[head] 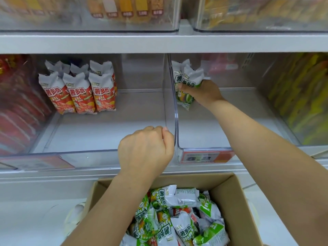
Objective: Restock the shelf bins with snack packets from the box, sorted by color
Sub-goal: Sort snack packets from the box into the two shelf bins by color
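At frame centre the left hand (146,150) pinches the clear divider's (173,96) front edge, while the right hand (201,92) grips green packets (186,82) upright just right of it, above the box (229,196).

1. You face a grey shelf (159,44) in a shop, lit bright and even.
2. Above it stand clear tubs (177,23) with blurry orange and yellow packs.
3. Down on the lower shelf edge (53,176) you see an orange price tag (206,158).
4. At the bottom lies a pale floor (32,228).
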Motion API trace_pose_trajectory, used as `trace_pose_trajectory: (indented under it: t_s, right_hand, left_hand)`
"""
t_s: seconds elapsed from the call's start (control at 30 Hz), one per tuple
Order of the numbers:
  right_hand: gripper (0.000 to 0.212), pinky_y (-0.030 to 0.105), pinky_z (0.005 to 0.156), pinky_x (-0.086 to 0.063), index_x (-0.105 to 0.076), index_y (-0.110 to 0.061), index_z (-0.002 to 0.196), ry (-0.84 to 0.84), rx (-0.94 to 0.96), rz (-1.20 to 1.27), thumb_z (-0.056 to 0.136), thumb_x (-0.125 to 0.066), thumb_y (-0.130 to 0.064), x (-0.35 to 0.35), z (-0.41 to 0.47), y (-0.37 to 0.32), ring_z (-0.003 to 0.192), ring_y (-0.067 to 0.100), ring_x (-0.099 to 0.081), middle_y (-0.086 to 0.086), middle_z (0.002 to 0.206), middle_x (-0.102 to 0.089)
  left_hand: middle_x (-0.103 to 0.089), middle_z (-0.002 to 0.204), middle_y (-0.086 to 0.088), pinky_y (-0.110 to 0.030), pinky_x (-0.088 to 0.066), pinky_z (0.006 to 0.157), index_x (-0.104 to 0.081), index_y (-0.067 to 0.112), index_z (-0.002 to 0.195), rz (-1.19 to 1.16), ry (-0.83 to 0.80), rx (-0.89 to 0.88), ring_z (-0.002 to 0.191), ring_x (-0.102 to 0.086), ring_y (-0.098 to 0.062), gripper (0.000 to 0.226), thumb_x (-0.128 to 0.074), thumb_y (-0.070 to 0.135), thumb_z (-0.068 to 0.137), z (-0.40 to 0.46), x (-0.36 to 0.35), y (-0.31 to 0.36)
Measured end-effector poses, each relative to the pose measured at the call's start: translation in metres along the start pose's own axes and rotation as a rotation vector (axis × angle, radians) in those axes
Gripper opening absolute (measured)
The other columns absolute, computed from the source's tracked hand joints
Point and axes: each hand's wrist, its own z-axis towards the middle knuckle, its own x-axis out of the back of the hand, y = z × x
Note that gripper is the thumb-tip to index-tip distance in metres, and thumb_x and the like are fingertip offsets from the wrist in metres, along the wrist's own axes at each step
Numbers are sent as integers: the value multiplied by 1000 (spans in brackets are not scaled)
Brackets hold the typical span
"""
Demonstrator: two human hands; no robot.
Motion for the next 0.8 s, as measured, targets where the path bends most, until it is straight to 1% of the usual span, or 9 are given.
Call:
trace_pose_trajectory:
  t_s: [0.07, 0.2, 0.3, 0.33, 0.4, 0.43, 0.57, 0.67, 0.8]
  right_hand:
    - [52, 31, 80, -51, -67, -16, 109, 9, 51, 44, 75, -72, -56, 0, -1, -1, 96, 21, -64, 4, 104, -70]
    - [58, 12, 74, -47, -50, -21, 131, -41, 179, 80, 80, -75, -32, 0, -10, -7, 97, 14, -65, -8, 101, -68]
    - [79, 25, 91, -49, -30, -28, 146, -50, 239, 107, 81, -75, -26, 1, -14, -11, 107, 16, -62, -4, 122, -62]
    - [80, 20, 91, -47, -31, -29, 147, -34, 249, 101, 81, -75, -26, 1, -14, -11, 111, 14, -58, -3, 128, -59]
    - [73, 3, 78, -40, -35, -29, 146, -55, 240, 91, 83, -72, -25, 2, -17, -13, 111, 8, -55, -6, 127, -60]
    - [71, 2, 73, -39, -35, -30, 146, -80, 222, 74, 85, -71, -27, 1, -18, -14, 109, 7, -56, -7, 124, -61]
    - [72, 23, 76, -51, -26, -33, 148, -133, 153, 71, 86, -62, -22, -1, -21, -18, 94, 12, -63, -1, 120, -63]
    - [82, 37, 99, -46, -13, -21, 154, -95, 46, 101, 86, -59, -18, 5, -19, -21, 123, 20, -50, 7, 145, -45]
    - [83, 36, 102, -42, -11, -15, 154, -65, -77, 31, 88, -60, -28, 18, -31, -22, 134, 27, -40, 8, 155, -30]
  left_hand:
    - [-34, 44, 5, -14, -3, 51, -33, 22, 51, -9, -3, 5, 39, -24, -19, 35, -33, 28, 85, 0, 0, 0]
    - [-36, 44, 5, -14, -4, 50, -33, 22, 51, -15, -7, 7, 39, -24, -19, 35, -33, 28, 85, 0, 0, 0]
    - [-30, 46, 7, -14, -4, 50, -33, 21, 50, -14, -2, 10, 37, -24, -19, 36, -33, 28, 85, -1, 0, 0]
    - [-29, 46, 7, -14, -4, 50, -33, 21, 50, -13, -1, 14, 37, -23, -19, 36, -33, 28, 85, -1, 0, 0]
    - [-28, 45, 7, -14, -4, 50, -32, 21, 49, -15, -5, 21, 37, -23, -19, 37, -33, 27, 85, -1, 1, 0]
    - [-28, 45, 7, -13, -5, 50, -32, 21, 49, -16, -5, 19, 36, -24, -19, 37, -33, 27, 85, 0, 1, 0]
    - [-30, 44, 7, -13, -6, 49, -33, 21, 48, -28, -25, 13, 36, -24, -19, 38, -33, 27, 85, 1, 1, 0]
    - [-34, 42, 6, -13, -8, 48, -34, 21, 48, -49, -24, 4, 35, -29, -20, 38, -32, 28, 85, -1, -2, -1]
    - [-31, 44, 6, -16, -7, 47, -35, 20, 48, -32, -41, 30, 38, -30, -22, 40, -30, 30, 87, 0, 3, 1]
